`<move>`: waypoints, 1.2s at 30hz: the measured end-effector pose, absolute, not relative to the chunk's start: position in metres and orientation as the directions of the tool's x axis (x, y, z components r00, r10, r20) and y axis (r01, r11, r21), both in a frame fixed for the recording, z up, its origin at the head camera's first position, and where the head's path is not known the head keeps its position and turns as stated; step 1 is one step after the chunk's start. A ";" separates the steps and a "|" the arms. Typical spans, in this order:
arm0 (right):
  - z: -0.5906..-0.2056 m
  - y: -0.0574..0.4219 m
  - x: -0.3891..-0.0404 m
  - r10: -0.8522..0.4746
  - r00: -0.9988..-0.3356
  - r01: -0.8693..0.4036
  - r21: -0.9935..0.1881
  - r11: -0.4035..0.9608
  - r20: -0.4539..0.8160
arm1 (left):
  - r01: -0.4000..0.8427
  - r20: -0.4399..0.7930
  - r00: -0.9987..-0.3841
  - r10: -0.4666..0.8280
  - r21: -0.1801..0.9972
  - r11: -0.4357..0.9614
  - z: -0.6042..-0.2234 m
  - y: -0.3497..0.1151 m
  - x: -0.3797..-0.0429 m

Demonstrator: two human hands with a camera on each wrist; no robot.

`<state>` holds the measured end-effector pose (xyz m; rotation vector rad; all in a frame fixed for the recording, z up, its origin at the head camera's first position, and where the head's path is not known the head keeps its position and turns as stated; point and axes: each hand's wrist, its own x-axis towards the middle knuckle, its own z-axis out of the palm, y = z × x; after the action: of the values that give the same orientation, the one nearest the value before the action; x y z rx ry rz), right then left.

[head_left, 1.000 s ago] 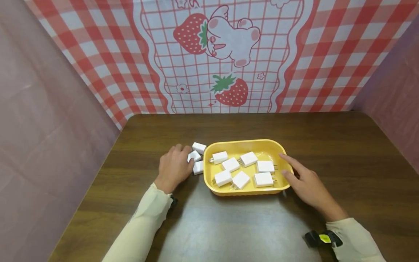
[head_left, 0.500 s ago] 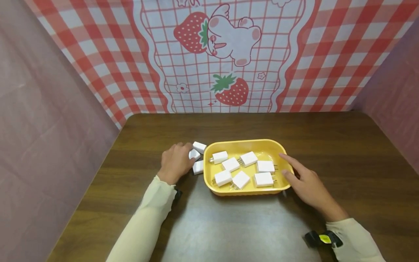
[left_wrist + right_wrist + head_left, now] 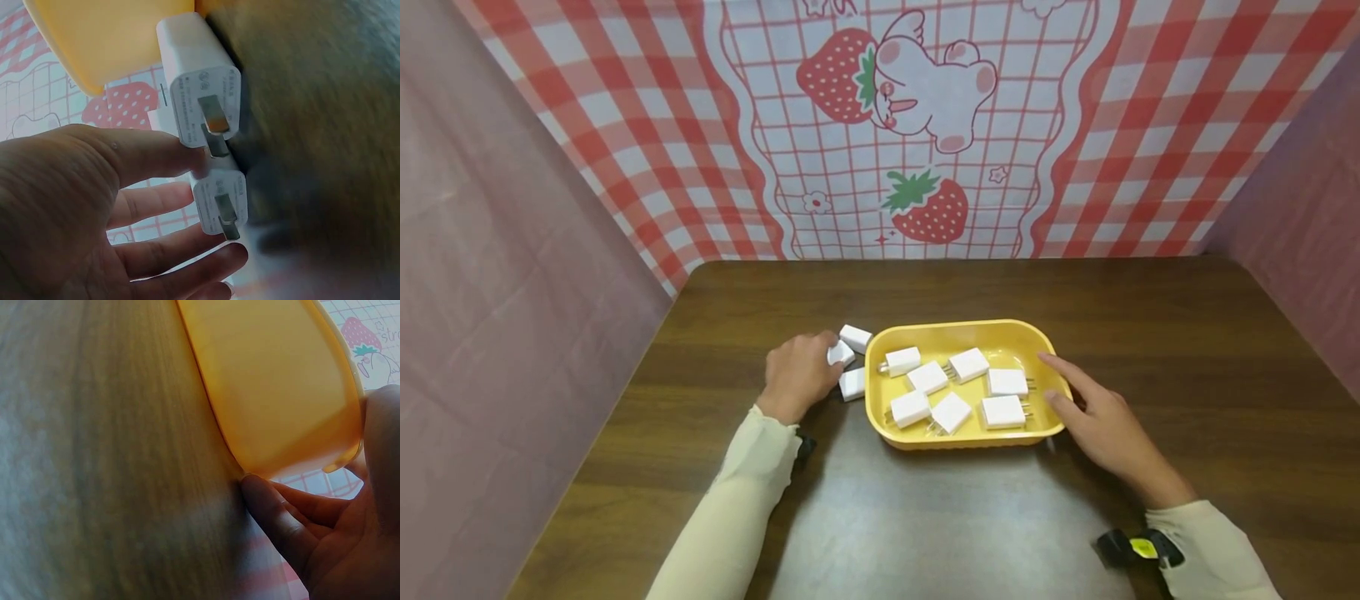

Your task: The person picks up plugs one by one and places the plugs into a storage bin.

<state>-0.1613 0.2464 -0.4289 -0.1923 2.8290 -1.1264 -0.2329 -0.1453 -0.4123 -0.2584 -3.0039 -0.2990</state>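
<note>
My left hand (image 3: 799, 377) is at the left of the yellow tray (image 3: 958, 443). Its thumb and fingers pinch a white plug-in charger (image 3: 220, 203), whose flat metal prongs show in the left wrist view. Two more white chargers lie beside it: one behind (image 3: 856, 337) and one in front (image 3: 853, 384), both right by the tray's left wall. Several white chargers, such as one at the right (image 3: 1003, 412), lie spread inside the tray. My right hand (image 3: 1105, 425) grips the tray's right end, with thumb and finger over the rim and other fingers against the outer wall.
The brown wooden table (image 3: 1187, 350) carries everything. Behind it hangs a red-and-white checked cloth (image 3: 1157, 125) with strawberries. Pink cloth sheets (image 3: 527, 250) close off the left and right sides.
My left hand has shifted slightly and closed its fingers on the middle charger, which has moved a little left and away from the front one. My right hand and the tray stay put.
</note>
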 end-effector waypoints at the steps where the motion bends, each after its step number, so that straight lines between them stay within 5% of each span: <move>1: -0.429 0.246 -0.161 -0.150 -0.988 -0.083 -0.690 0.719 -0.038 | 0.178 0.129 -0.979 0.155 0.183 0.967 -0.413 -0.146 -0.233; 36: -0.430 0.247 -0.162 -0.154 -0.988 -0.101 -0.691 0.716 -0.016 | 0.136 0.118 -0.986 0.116 0.172 0.976 -0.418 -0.148 -0.230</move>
<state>-0.1616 0.2468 -0.4302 -0.2110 2.8430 -1.1379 -0.2296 -0.1476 -0.4178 -0.1928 -3.0157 -0.2731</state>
